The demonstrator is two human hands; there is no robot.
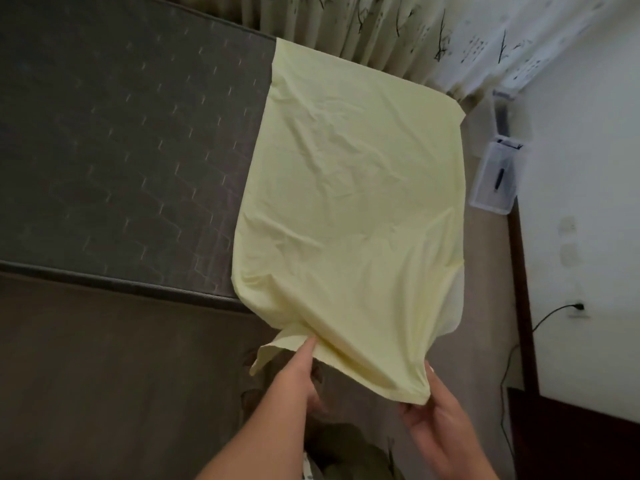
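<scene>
Yellow sheet [346, 188], left hand [302, 373], right hand [439, 414] holding edge

Sheet [349, 188] on mattress [121, 150] (right end)

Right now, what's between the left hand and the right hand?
In the head view, only the sagging near hem of the pale yellow fabric sheet runs between the left hand and the right hand; both pinch it.

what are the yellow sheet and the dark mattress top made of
The yellow sheet looks like thin woven cotton or a cotton blend with a matte finish: it creases finely and drapes limp. The mattress top looks like a quilted synthetic fabric, dark grey, with a slight sheen along its stitched pattern.
</scene>
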